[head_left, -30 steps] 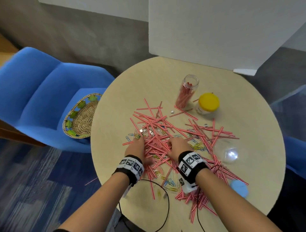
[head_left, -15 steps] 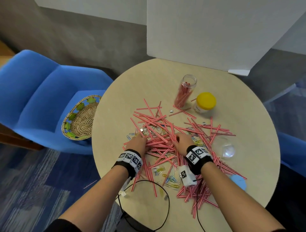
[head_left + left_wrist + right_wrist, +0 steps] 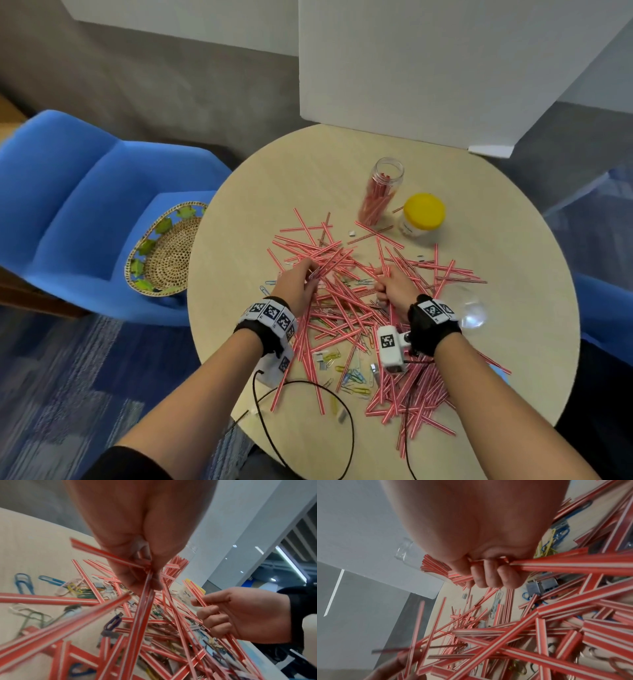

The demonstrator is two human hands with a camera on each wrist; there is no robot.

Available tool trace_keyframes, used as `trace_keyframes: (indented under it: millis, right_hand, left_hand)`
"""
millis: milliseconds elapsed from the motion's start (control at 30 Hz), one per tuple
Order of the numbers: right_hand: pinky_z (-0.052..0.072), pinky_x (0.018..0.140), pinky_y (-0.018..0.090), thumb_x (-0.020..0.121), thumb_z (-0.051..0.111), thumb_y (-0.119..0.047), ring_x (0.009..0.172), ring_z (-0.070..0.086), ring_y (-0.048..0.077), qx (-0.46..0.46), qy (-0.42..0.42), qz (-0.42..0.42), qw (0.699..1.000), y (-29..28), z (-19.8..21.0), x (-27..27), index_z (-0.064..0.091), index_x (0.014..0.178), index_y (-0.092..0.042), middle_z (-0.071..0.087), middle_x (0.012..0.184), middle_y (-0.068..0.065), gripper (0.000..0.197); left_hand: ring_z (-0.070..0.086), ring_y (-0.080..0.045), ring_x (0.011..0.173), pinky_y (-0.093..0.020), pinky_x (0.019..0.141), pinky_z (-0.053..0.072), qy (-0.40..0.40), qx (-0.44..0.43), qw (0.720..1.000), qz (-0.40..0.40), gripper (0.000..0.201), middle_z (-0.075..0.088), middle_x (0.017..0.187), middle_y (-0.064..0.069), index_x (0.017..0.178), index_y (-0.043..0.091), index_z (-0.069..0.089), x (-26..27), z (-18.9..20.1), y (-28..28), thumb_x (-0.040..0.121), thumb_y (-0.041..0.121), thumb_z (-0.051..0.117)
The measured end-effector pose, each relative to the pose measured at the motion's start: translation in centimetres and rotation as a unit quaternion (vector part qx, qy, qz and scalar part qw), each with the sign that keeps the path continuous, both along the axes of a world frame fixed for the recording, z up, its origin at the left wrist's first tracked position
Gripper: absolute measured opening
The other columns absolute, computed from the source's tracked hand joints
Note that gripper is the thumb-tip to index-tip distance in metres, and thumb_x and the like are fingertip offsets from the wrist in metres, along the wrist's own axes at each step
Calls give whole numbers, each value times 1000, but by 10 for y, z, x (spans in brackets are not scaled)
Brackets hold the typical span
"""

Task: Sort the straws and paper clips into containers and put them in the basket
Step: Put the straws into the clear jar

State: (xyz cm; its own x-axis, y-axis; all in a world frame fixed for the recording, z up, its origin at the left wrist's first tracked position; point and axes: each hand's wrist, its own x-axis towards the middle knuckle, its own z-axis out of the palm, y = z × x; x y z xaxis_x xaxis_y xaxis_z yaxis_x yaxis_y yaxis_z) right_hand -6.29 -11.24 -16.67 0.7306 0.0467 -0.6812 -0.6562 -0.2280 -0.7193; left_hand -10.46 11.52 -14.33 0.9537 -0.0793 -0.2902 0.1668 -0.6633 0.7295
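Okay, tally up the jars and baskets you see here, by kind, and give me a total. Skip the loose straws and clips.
Open clear jar: 1
Yellow-lidded jar: 1
Woven basket: 1
Total: 3

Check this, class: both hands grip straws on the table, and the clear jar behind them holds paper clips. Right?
Not quite. The jar holds straws, not paper clips, as the head view shows. Left hand and right hand do each grip straws on the table.
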Motion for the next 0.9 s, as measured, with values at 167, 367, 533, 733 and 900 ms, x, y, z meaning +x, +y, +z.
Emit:
trace_keyframes:
  millis: [167,367,533,733,900]
  right_hand:
    - [36,48,22,97,49,-50,54,41,9,-46,-42,62,996,-3,13,-4,58,107,-15,45,71,-7,37]
    - [51,74,31,62,80,-66,93,64,17,-302,-74,294,904,20,6,-21,51,124,-23,64,108,-6,81]
    - [57,78,37,69,75,-65,96,67,26,-419,-93,324,843,48,-10,-23,51,124,-17,68,109,5,77]
    - [55,83,38,95,60,-38,96,66,26,-386,-133,375,832,51,-13,-20,60,118,-14,67,109,7,33]
    - [52,71,34,100,46,-41,78,60,18,-349,-174,362,847,35,-8,-14,57,110,-17,54,98,-1,28]
  left_hand:
    - [53,-12,56,-21,52,42,-12,-29,999,18,29,58,73,3,130,19,49,12,-1,-10,102,15,45]
    - [52,-12,63,-22,57,40,31,-16,999,2,41,63,94,-6,143,15,39,21,12,-19,103,10,34]
    - [46,-19,68,-31,61,35,33,-29,996,75,28,56,81,-5,106,9,58,21,9,-15,100,11,31]
    - [44,-18,70,-34,71,36,38,-57,991,117,38,47,77,1,81,18,49,22,6,-7,101,45,31]
    - [28,-11,47,-27,55,30,13,-119,988,100,50,31,55,6,64,19,35,33,23,-6,94,58,47]
